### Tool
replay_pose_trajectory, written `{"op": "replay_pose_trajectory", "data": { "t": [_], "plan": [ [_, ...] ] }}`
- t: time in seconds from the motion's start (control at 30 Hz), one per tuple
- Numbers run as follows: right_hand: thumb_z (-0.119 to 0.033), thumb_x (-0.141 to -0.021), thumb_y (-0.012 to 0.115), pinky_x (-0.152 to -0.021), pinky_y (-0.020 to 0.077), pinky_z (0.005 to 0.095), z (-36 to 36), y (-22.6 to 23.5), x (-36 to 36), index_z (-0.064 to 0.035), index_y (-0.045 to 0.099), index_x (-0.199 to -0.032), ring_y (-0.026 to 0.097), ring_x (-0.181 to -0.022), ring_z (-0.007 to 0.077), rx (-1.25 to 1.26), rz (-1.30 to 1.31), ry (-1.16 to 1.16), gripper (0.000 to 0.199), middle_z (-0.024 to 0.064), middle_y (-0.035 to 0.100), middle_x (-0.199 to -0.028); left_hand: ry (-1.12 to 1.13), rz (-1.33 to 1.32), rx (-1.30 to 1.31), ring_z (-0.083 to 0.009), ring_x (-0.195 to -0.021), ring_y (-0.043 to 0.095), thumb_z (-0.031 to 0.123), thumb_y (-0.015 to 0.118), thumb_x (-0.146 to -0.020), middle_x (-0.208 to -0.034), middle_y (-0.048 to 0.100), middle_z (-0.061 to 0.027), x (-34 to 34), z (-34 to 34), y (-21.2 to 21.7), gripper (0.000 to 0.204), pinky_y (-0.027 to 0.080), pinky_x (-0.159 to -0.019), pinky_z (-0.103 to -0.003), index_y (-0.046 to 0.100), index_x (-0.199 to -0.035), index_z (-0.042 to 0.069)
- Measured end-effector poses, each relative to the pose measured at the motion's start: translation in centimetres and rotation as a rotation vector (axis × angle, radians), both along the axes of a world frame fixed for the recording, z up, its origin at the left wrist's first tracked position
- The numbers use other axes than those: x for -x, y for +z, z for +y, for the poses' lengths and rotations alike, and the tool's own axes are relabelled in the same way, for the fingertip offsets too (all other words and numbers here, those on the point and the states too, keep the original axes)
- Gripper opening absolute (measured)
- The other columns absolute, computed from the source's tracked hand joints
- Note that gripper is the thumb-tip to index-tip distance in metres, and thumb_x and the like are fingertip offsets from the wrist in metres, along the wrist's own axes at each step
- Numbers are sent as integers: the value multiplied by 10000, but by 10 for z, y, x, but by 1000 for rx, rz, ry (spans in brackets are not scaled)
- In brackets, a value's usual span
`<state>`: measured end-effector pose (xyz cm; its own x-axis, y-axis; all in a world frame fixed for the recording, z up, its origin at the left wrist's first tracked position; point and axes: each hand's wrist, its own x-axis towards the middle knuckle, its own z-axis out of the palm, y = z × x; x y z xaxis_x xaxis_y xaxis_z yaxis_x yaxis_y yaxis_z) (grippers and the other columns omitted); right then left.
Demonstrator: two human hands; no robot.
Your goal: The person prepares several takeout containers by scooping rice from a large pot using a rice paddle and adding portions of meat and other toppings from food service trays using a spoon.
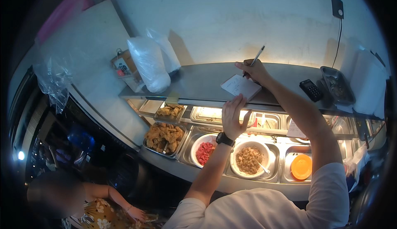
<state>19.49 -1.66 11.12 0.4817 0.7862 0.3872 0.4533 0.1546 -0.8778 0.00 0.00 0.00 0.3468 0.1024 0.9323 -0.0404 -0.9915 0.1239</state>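
Right hand (255,71) pinching pen (257,56) over notepad (240,86); left hand (234,116) spread open at six o'clock. Unpinned, could slide off counter (198,82) into food below.

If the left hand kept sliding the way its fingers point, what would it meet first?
The left hand rests at the steel shelf's front edge, fingers pointing up and away. Straight ahead, the white notepad would likely come first, where the right hand holds a pen. Depth is hard to judge.
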Motion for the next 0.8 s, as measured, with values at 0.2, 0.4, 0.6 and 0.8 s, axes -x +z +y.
{"op": "replay_pose_trajectory", "data": {
  "t": [0.2,0.4,0.6,0.8],
  "plan": [
    [-480,-772,756,-396,370,228,2,-6,1,-109,437,-536,470,-432,69,35,75,15,543,5,495,-522,-12,8,-4,-295,-1101,514,218,658,-825,-1318,524,-113,3,0,5,474,357,-980,-476,545,-1255,56],
    [-430,-787,751,-442,386,250,4,-7,-1,-74,497,-550,478,-446,82,71,-71,58,498,22,516,-526,4,19,4,-293,-1158,502,241,641,-844,-1326,521,-119,3,1,3,472,352,-995,-477,540,-1266,56],
    [-488,-785,741,-443,394,239,3,-7,-3,-104,442,-531,474,-449,70,34,-107,30,548,5,503,-525,-20,7,22,-302,-1157,497,236,653,-829,-1326,519,-124,0,-1,3,476,353,-985,-483,543,-1259,64],
    [-495,-792,727,-460,410,248,6,-7,-8,-80,501,-581,488,-465,86,68,-123,-7,518,25,530,-557,-39,13,16,-307,-1168,495,242,640,-835,-1336,511,-131,-2,5,1,474,358,-983,-476,539,-1260,59]
  ]
}}
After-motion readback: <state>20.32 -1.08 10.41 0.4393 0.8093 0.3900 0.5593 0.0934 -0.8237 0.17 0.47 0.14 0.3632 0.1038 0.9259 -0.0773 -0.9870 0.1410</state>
